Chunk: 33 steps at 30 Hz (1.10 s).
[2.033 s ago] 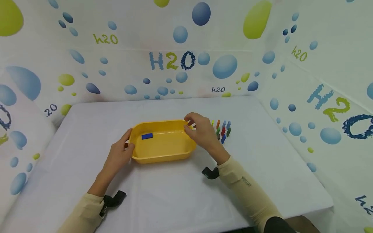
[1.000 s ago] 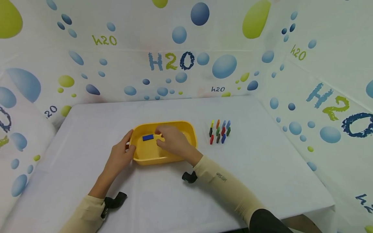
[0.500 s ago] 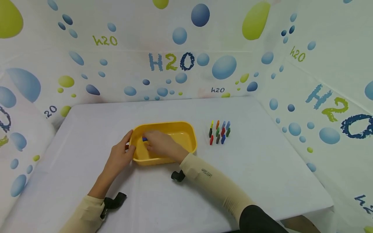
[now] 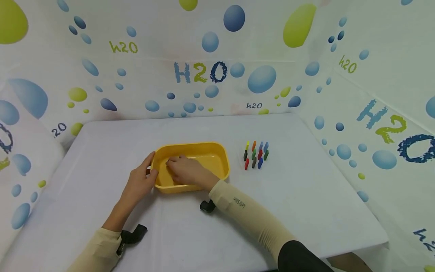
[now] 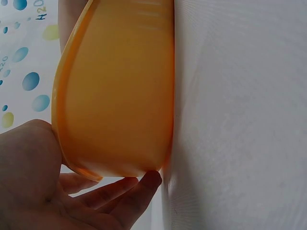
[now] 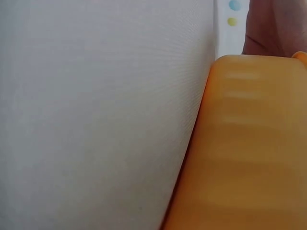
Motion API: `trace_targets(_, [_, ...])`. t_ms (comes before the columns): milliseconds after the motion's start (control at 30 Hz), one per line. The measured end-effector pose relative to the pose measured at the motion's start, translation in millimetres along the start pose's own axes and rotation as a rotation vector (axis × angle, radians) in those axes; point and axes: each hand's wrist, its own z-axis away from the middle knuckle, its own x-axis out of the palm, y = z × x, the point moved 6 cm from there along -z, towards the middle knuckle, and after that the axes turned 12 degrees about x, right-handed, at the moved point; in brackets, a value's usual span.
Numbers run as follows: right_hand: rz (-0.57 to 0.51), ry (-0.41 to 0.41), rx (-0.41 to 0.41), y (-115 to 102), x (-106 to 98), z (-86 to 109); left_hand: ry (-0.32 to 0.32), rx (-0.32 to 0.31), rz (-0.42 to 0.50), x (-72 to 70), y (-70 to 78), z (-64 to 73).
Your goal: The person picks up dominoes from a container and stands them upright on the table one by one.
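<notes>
A shallow yellow plastic tray (image 4: pixel 217 166) with rounded corners lies on the table. My left hand (image 4: pixel 141 179) grips its left end; in the left wrist view, the fingers (image 5: pixel 134 196) touch the tray's end wall. Inside the tray, toward its left part, is my right hand (image 4: pixel 190 172), fingertips pointing down at the floor. That hand covers the spot where a small blue stick lay, so the stick is hidden and I cannot tell whether it is pinched. In the right wrist view only the tray's side wall (image 6: pixel 244 143) and some skin show, not the right fingertips.
Several small coloured sticks (image 4: pixel 253 154) stand upright in short rows right of the tray. A white cloth (image 4: pixel 306 196) covers the table. Printed sheets with blue and green drops (image 4: pixel 261 79) hang behind and at both sides. A black wrist camera mount (image 4: pixel 134 235) sits on the left cuff.
My right hand has moved left from beside the upright sticks, over the tray's right rim, and down onto the blue stick, which is now covered. My left hand stays on the tray.
</notes>
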Motion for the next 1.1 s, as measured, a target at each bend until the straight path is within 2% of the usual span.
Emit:
trace_targets(167, [-0.021, 0.009, 0.015, 0.7, 0.8, -0.6, 0.0, -0.007, 0.004, 0.4, 0.3, 0.5])
trace_targets(433, [-0.149, 0.001, 0.048, 6.9, 1.5, 0.2, -0.007, -0.025, -0.002, 1.6, 1.1, 0.0])
trace_targets(700, [-0.075, -0.005, 0.043, 11.4, 0.7, 3.8, -0.01, -0.031, -0.003, 1.5, 3.5, 0.3])
trace_targets(900, [-0.106, -0.013, 0.042, 15.2, -2.0, 4.9, -0.011, -0.038, -0.003, 0.1, 4.4, 0.1])
trace_targets(1100, [-0.082, -0.011, 0.045, 14.6, -2.5, 3.9, -0.006, -0.042, 0.001, 0.8, 3.2, 0.4])
